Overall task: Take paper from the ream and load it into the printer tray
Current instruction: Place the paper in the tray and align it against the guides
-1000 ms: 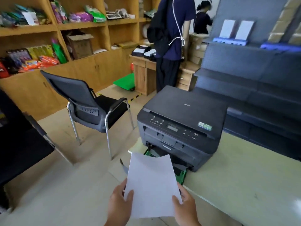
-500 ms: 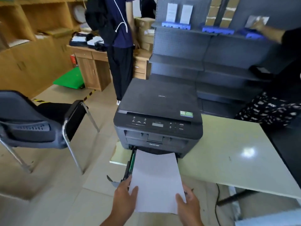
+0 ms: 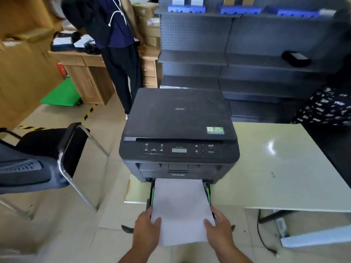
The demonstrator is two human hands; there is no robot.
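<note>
Between my two hands, the paper [image 3: 181, 209] lies flat over the pulled-out printer tray [image 3: 207, 192], its far edge tucked under the front of the black printer [image 3: 178, 133] and its near edge hanging past the tray toward me. A second ago I held the sheets raised and slightly curled off to the left of the printer; half a second ago they were lined up with the slot, and now they have gone further in and sit between the green side guides. My left hand [image 3: 146, 227] grips the near left corner, thumb on top of the sheet, and my right hand [image 3: 218, 227] grips the near right corner the same way. The printer stands at the near corner of the pale green table [image 3: 275, 168], with the tray jutting past the table edge over the floor. A black chair [image 3: 43, 160] stands to the left, closer in my view than before, and a person in dark clothes [image 3: 115, 44] stands behind the printer by a wooden desk [image 3: 85, 73].
</note>
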